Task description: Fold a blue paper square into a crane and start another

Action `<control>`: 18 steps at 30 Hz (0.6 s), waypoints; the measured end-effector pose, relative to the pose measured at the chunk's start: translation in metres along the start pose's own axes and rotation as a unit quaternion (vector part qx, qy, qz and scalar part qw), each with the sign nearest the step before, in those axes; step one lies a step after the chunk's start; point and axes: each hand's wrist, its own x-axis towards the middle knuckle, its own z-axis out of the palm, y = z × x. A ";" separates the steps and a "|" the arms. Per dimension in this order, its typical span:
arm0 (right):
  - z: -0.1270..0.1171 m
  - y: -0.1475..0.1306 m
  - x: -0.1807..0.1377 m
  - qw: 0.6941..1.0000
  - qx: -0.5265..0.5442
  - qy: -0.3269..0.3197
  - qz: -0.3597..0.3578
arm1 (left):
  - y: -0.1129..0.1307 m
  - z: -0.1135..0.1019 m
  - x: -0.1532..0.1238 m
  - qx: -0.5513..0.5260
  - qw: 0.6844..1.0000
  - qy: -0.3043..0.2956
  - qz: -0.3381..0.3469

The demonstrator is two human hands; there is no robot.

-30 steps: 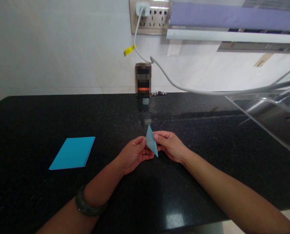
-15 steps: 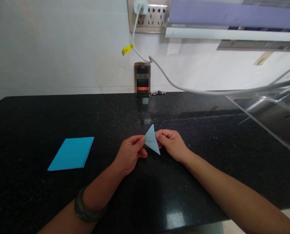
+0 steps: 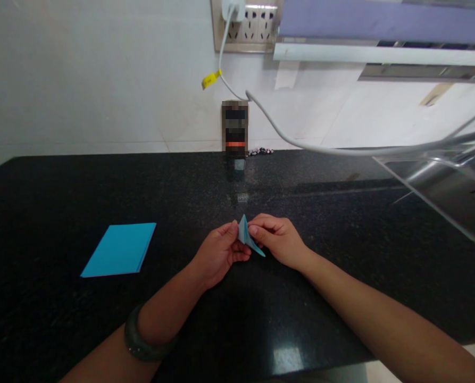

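Observation:
A small piece of folded light-blue paper [image 3: 243,232] is held between both hands above the dark counter. My left hand [image 3: 217,252] pinches its left side with the thumb on top, the other fingers curled below. From the right, my right hand [image 3: 279,236] grips the opposite edge between thumb and fingers. The paper bends along its middle, one point standing up and another slanting down to the right. Off to the left lies a stack of bright blue square paper [image 3: 119,249], touched by neither hand.
The black speckled counter [image 3: 173,186] runs back to a white tiled wall. A phone [image 3: 235,127] leans there beside a beaded strap [image 3: 260,151]. A white cable [image 3: 277,127] hangs from the socket panel [image 3: 257,26]. At the right is a metal sink [image 3: 456,197].
The folded paper has gone from a flat triangle facing me to a narrower, bent shape. Both hands have drawn closer together, my left hand moving slightly right.

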 end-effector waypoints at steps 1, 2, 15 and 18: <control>0.001 0.000 0.000 1.000 0.008 -0.003 0.008 | 0.000 0.000 0.000 0.008 1.000 -0.003 0.003; 0.001 0.000 0.000 1.000 0.015 -0.006 0.015 | -0.001 0.000 0.000 0.016 1.000 -0.005 0.008; 0.005 0.000 -0.001 0.989 0.115 -0.005 0.091 | -0.001 0.002 -0.001 0.018 0.999 -0.038 0.007; 0.006 -0.001 -0.001 0.988 0.120 0.005 0.101 | -0.002 0.002 0.000 0.019 0.999 -0.037 0.007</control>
